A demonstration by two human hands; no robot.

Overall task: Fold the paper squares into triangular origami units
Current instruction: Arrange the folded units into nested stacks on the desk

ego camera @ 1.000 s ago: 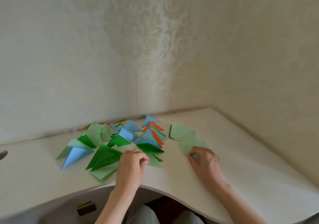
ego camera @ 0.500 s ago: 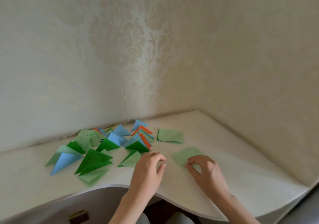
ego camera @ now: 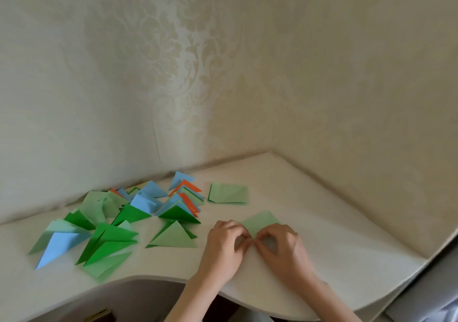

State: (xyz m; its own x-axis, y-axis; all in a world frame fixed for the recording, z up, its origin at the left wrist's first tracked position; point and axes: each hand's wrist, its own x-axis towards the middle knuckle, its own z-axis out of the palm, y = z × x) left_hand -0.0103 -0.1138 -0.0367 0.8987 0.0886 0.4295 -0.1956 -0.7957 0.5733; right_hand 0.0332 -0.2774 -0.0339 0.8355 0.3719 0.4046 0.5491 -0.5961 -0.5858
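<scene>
A light green paper square [ego camera: 260,222] lies on the white desk [ego camera: 334,242] in front of me. My left hand [ego camera: 224,246] and my right hand [ego camera: 282,246] meet over its near part, fingers curled, pinching the paper between them. Most of the sheet is hidden under my fingers. To the left lies a pile of folded triangular units [ego camera: 138,210] in dark green, light green, blue and orange. One light green folded triangle [ego camera: 174,237] sits just left of my left hand.
A small stack of light green squares [ego camera: 228,193] rests behind my hands, near the wall. The desk fits into a wallpapered corner. Its curved front edge [ego camera: 153,278] runs below my wrists, and its right edge [ego camera: 436,249] drops off at the far right.
My left hand left the folded light green triangle and moved right to join my right hand on the light green square. Both hands now pinch it.
</scene>
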